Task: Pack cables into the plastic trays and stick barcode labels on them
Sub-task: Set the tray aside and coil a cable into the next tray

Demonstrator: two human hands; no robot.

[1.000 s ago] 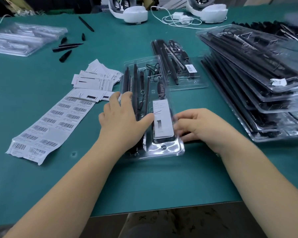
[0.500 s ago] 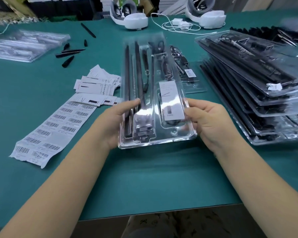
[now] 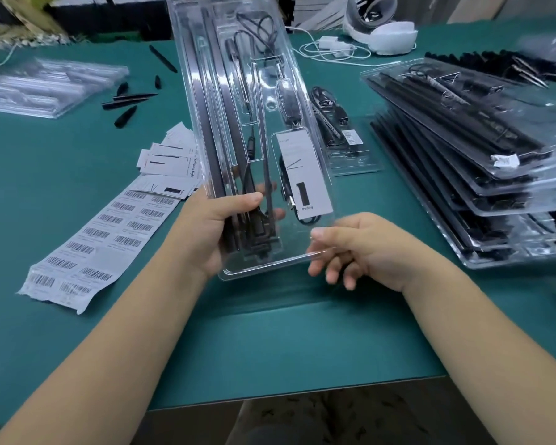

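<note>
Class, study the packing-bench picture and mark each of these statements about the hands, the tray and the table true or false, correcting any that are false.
1. The left hand grips the clear plastic tray lifted off the table. True.
2. The barcode label sheet lies to the right of the raised tray. False: it lies on the left, on the green mat.
3. The right hand holds a pen. False: its thumb touches the tray's near corner and no pen shows.
4. Filled trays form a stack at the right. True.
5. A white card sits inside the raised tray. True.

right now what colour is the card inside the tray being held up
White card with black print, seen through the clear tray; head view shows it best.
</note>
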